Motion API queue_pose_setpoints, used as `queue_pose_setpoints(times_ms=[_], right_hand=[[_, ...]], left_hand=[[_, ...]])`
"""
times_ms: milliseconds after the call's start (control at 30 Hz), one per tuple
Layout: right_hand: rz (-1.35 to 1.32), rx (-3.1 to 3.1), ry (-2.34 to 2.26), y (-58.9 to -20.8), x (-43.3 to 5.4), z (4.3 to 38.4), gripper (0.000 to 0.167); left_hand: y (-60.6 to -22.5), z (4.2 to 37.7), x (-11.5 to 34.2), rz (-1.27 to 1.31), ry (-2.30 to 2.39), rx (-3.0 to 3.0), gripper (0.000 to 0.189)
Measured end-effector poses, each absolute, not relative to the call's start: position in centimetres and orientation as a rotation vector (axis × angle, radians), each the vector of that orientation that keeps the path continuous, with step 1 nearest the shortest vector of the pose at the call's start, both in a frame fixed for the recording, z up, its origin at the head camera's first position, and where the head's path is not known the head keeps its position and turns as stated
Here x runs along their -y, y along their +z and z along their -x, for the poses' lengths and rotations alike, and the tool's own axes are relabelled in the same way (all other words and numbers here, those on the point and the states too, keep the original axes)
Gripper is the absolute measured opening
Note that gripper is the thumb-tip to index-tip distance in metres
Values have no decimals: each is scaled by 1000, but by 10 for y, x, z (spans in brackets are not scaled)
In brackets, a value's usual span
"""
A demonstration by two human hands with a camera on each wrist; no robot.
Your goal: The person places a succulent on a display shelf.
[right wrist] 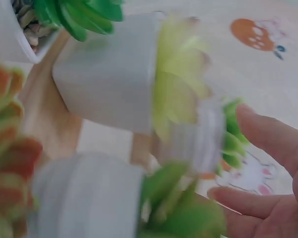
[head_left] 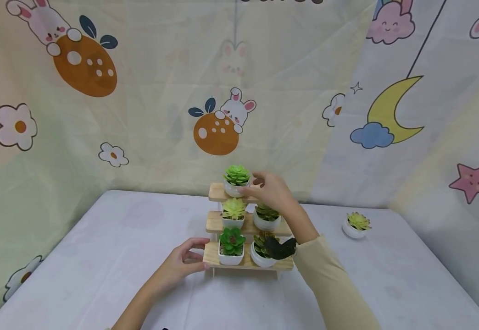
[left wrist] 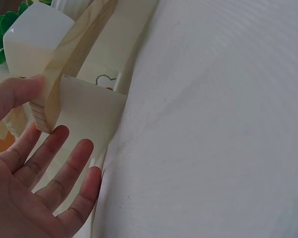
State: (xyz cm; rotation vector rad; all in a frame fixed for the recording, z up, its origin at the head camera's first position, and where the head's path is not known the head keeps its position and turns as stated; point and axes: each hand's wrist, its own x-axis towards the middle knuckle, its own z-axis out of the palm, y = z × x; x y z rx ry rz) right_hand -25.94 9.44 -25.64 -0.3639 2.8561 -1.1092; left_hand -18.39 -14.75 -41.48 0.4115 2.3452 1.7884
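Note:
A three-tier stand with wooden shelves point(head_left: 212, 222) holds several small potted succulents. At the left end of its lowest shelf point(left wrist: 72, 49), my left hand point(head_left: 183, 260) pinches the board between the thumb and the fingertips behind it; the other fingers spread loosely. My right hand point(head_left: 273, 190) is beside the bright green succulent point(head_left: 237, 175) on the top shelf. Its thumb and fingers are parted, thumb tip right at the white ribbed pot point(right wrist: 211, 136). Yellow-green point(head_left: 234, 208) and dark green succulents point(head_left: 266, 212) sit on the middle shelf.
On the bottom shelf are a green succulent in a square pot point(head_left: 231, 247) and a reddish-green one point(head_left: 260, 259), partly behind a black wrist strap point(head_left: 281, 247). Another potted succulent point(head_left: 355, 225) stands apart on the white-covered table point(head_left: 140, 229), at right. A printed curtain point(head_left: 157, 114) hangs behind.

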Motion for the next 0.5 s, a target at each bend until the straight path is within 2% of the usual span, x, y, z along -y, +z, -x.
queue_pose_setpoints(times_ms=[300,500], right_hand=[[372,-2977,-1344,-257,-146,235,50],[288,-3066,-1409,-277,-188,224,50]], left_hand=[[-415,184,147,-420,1794,-2346,58],[-415,185,147,-415,1794,-2348,59]])
